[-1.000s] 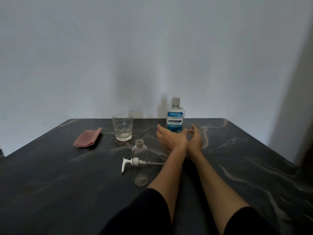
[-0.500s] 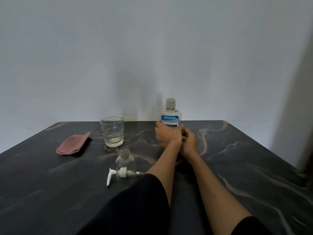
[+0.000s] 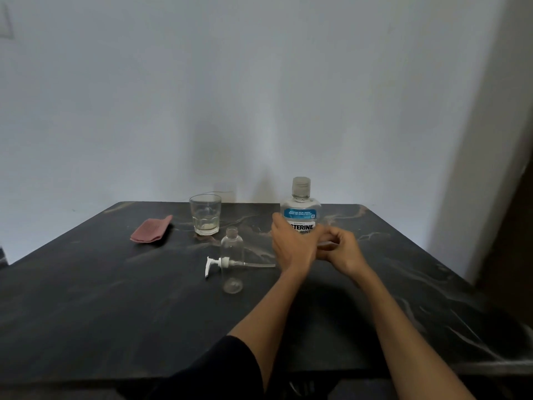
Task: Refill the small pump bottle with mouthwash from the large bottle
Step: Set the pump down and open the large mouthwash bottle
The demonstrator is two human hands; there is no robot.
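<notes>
The large clear mouthwash bottle (image 3: pixel 300 209), blue-labelled with its cap on, stands upright toward the table's far edge. My left hand (image 3: pixel 290 248) wraps around its lower left side. My right hand (image 3: pixel 341 249) has its fingers curled against the bottle's lower right side. Both hands cover the bottle's base. The small clear bottle (image 3: pixel 232 255) stands upright and empty to the left of my hands, its neck uncovered. Its white pump head (image 3: pixel 216 264) lies flat on the table, and the dip tube runs right behind the small bottle.
A drinking glass (image 3: pixel 205 215) with a little liquid in the bottom stands behind the small bottle. A folded pink cloth (image 3: pixel 151 230) lies at the far left. All rest on a dark marble-patterned table (image 3: pixel 86 298) against a pale wall.
Both hands reached forward from open beside the mouthwash bottle and closed around its lower part. The view has shifted, and the bottle now sits slightly nearer to me.
</notes>
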